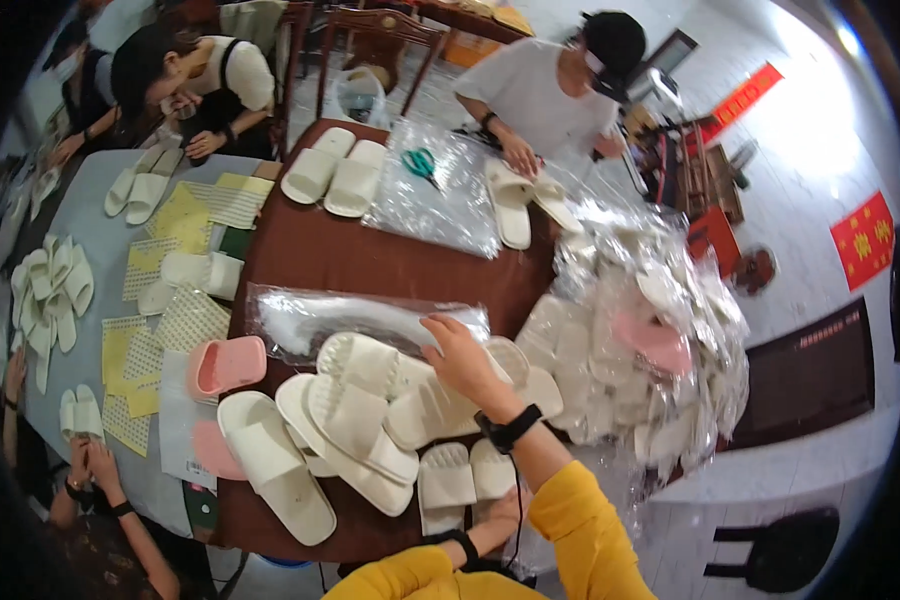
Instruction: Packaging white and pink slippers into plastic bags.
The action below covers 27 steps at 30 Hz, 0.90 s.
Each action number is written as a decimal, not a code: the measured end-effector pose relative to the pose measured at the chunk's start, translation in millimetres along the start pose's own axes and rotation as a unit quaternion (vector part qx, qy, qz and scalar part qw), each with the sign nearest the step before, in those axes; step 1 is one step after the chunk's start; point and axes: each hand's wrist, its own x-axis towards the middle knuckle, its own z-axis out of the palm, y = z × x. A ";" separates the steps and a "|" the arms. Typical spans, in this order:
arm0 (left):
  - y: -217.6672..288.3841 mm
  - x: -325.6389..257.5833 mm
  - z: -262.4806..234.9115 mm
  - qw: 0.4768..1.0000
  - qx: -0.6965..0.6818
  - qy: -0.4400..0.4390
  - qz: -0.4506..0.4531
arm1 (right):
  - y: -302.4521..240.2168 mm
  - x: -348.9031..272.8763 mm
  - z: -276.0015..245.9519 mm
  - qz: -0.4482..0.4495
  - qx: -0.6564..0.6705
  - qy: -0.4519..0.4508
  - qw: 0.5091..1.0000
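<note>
My right hand (460,357) reaches over a heap of white slippers (355,415), its fingers stretched out and nothing visibly held. Its fingertips are by the edge of a stack of clear plastic bags (370,322) lying behind the heap. My left hand (500,520) is low at the table's near edge, against the heel end of a pair of white slippers (448,482). Its fingers are mostly hidden, so its grip does not show. A larger white slipper (275,465) lies at the heap's left, beside a pink slipper (227,367).
Bagged slippers (640,340) pile high on the right. Across the brown table (370,262), a person in a white shirt handles white slippers (512,205) near green scissors (420,163) on plastic bags. Yellow sticker sheets (180,225) cover part of the grey table (90,220), where others work.
</note>
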 end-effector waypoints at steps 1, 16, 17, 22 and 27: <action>-12.3 -2.3 39.8 0.935 -0.329 0.079 -0.103 | 0.0 15.4 27.3 -0.001 -0.036 -0.024 0.999; 12.6 -1.9 -26.4 0.985 0.127 -0.117 0.016 | 15.1 65.2 56.2 0.062 0.041 0.077 0.994; 14.2 -3.9 -31.6 0.989 0.109 -0.101 -0.013 | -2.0 65.2 43.1 0.040 0.117 0.145 0.982; 20.7 3.5 -74.7 0.987 -0.027 -0.103 -0.120 | -69.5 15.3 -60.0 0.087 0.257 0.178 0.946; -3.8 -12.1 -18.9 0.945 -0.289 0.044 -0.148 | -94.6 -121.9 -132.7 0.139 0.233 0.261 0.926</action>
